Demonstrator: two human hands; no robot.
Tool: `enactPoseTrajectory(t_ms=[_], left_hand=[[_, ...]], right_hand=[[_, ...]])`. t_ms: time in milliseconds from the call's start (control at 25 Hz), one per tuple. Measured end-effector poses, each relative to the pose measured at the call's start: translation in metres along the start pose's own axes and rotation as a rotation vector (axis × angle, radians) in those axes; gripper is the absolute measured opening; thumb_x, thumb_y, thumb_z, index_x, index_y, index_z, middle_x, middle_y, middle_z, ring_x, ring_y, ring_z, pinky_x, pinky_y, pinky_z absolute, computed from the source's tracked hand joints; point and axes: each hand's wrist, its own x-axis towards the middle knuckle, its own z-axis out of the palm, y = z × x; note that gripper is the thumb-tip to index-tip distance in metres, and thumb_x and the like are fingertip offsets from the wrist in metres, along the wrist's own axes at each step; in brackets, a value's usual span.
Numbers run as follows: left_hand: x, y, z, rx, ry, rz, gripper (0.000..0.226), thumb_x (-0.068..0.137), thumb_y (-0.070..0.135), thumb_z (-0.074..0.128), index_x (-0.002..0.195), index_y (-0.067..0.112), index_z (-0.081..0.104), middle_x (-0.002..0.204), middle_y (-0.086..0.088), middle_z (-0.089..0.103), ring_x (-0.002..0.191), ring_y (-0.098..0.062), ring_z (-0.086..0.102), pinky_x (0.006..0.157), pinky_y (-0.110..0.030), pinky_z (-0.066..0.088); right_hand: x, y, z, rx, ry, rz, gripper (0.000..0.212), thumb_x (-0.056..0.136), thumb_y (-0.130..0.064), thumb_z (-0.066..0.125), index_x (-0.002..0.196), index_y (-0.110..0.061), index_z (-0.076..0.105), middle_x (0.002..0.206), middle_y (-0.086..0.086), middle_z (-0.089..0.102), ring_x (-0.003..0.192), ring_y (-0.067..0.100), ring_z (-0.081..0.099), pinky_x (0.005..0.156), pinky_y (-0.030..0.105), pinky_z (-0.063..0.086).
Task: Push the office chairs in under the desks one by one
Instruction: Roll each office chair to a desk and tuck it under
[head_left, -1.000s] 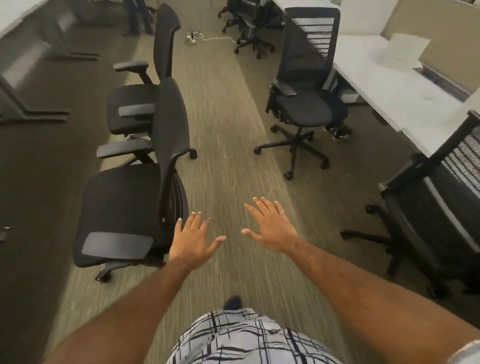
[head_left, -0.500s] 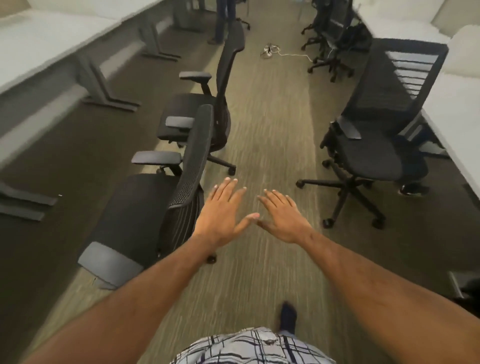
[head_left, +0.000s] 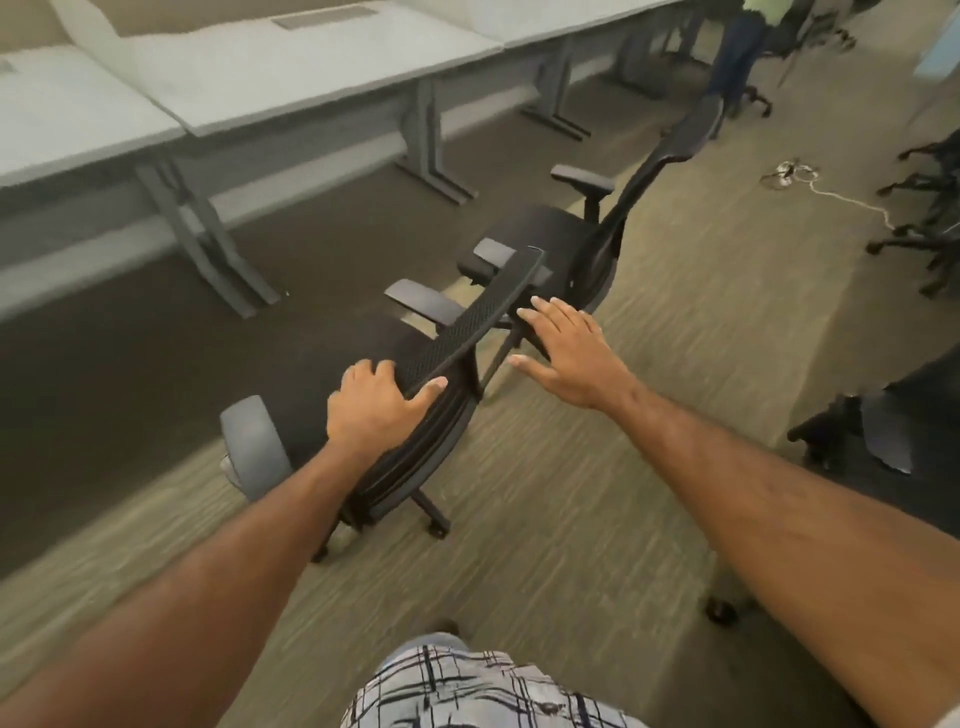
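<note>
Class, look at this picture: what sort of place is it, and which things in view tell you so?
Most likely an open-plan office: a row of long white desks on grey metal legs, several black wheeled office chairs, and carpeted floor.

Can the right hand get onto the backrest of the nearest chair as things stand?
Probably yes. The right hand is open beside the backrest's top edge with nothing between them; the left hand already grips the lower end.

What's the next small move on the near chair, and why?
Probably close the right hand onto the top edge of the near chair's backrest. The left hand already grips that edge, while the right is open, fingers at or just short of it. The chair stands out on the carpet, short of the desk.
</note>
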Motion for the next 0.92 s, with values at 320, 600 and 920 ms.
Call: enactPoseTrajectory(t_ms=[320,600,920], left_hand=[[0.007,-0.002,0.012,0.031,0.102,-0.037,0.089,0.078,0.094,0.021,0.124,0.027,0.058,0.107,0.003,0.068,0.098,-0.024,0.066,0.076,-0.04,0.052],[0.013,0.013,0.011,-0.02,0.111,-0.056,0.08,0.079,0.091,0.028,0.127,0.033,0.055,0.116,0.012,0.066,0.103,-0.014,0.064,0.077,-0.036,0.052],[0.028,0.006,0.001,-0.064,0.109,-0.215,0.101,0.062,0.103,0.016,0.129,0.039,0.056,0.12,0.021,0.066,0.108,-0.005,0.062,0.08,-0.03,0.05]], right_hand=[[0.12,0.008,0.002,-0.067,-0.032,-0.256,0.084,0.09,-0.075,0.03,0.155,-0.022,0.036,0.166,0.004,0.027,0.155,0.023,0.016,0.125,0.051,0.014],[0.19,0.063,0.009,-0.162,-0.211,-0.425,0.08,0.093,-0.079,0.026,0.13,-0.019,0.063,0.133,0.005,0.062,0.133,0.028,0.049,0.117,0.047,0.029],[0.247,0.056,0.028,-0.128,-0.082,-0.777,0.063,0.094,-0.069,0.032,0.094,-0.021,0.072,0.089,-0.002,0.073,0.083,0.023,0.064,0.077,0.038,0.044]])
